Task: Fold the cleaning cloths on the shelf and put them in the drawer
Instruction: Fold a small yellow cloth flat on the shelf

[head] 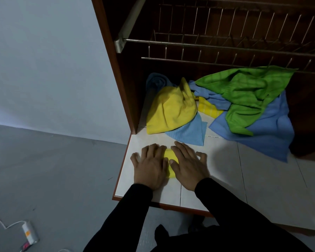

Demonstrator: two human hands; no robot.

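If we lift our palms too fast, the small yellow cloth [169,160] can spring open again, because the folded layers are thick (this is only our judgement). We press it flat on the white shelf [225,179]: the left hand [150,168] and the right hand [188,167] lie side by side, fingers straight and a little spread, gripping nothing. The cloth shows only between the two hands. Beyond our fingertips waits the unfolded pile [225,106].
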